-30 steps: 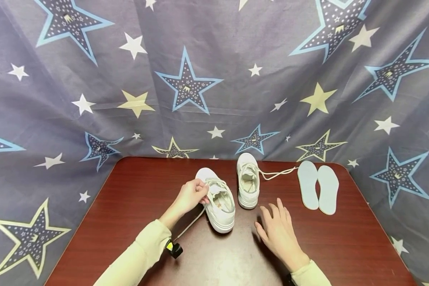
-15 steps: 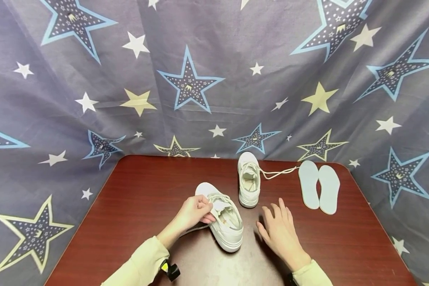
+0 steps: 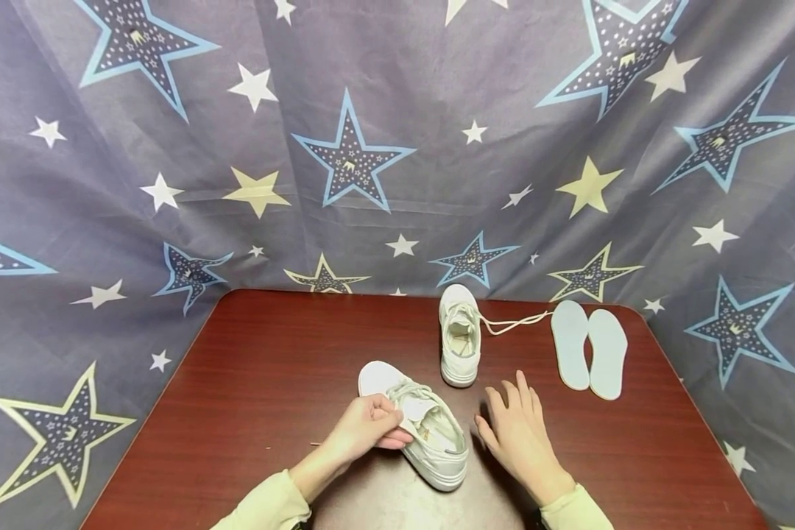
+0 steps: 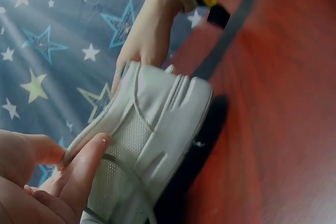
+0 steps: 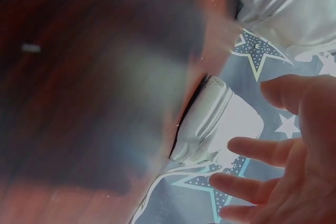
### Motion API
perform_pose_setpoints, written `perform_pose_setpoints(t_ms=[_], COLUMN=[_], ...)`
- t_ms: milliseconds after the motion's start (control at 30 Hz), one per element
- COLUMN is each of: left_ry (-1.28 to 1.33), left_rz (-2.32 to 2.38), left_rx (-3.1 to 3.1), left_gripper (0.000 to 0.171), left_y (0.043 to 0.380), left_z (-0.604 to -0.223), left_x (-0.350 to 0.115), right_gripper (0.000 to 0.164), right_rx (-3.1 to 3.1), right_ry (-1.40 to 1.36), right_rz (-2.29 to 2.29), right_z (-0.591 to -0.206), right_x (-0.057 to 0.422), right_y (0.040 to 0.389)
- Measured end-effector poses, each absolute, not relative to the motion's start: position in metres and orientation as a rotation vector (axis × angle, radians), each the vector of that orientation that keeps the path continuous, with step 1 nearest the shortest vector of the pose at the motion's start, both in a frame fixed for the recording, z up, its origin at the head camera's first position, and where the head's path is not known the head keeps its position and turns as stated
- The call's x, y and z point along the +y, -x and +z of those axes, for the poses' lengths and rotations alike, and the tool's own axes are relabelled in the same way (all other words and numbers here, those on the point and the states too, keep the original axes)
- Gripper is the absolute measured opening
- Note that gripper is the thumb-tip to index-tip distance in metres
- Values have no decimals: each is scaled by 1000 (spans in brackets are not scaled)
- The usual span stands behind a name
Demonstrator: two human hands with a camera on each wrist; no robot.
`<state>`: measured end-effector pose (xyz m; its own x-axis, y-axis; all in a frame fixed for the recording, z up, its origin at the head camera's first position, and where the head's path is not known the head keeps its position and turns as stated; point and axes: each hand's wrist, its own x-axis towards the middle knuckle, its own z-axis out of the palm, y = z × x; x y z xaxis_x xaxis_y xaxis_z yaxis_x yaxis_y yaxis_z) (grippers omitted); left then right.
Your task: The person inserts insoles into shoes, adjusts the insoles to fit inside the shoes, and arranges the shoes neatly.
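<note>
A white lace-up sneaker (image 3: 440, 469) stands near the middle of the table, its toe pointing to the far left. My left hand (image 3: 369, 425) pinches the rim of its opening between thumb and fingers. In the left wrist view the pinched rim of this sneaker (image 4: 163, 95) shows, with a loose lace (image 4: 131, 174) hanging along its side. My right hand (image 3: 518, 440) hovers or rests to the right of the sneaker, fingers spread and holding nothing. Behind them stands a second white sneaker (image 3: 460, 370), apart from both hands.
Two pale insoles (image 3: 570, 346) lie side by side at the back right. The second sneaker's laces (image 3: 513, 322) stretch across the red-brown table (image 3: 271, 353) toward them. A star-patterned grey curtain (image 3: 424, 169) hangs behind the table.
My left hand has drawn the near sneaker toward me and to the right, turning its heel rightward. My right hand has stayed nearly in place.
</note>
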<state>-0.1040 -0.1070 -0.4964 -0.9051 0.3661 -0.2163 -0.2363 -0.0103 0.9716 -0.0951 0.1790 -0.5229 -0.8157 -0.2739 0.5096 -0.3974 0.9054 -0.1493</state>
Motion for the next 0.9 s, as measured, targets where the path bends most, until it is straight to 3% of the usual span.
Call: perform_pose_setpoints(t_ms=[600,800,900], left_ry=[-78,-417,-668], left_rz=[1939,1559,1202], left_rx=[1738,2304,2807], left_gripper=[9,29,29], left_y=[83,89,93], left_z=[-493,-488,-484], left_x=[-93,-95,-91], right_gripper=[47,45,43], right_rx=[-2634,-2670,-2684], right_ry=[-434,-401,-387], right_rz=[360,339,325], right_z=[-520,-517,-518], right_x=[183,185,186], right_y=[96,96,96])
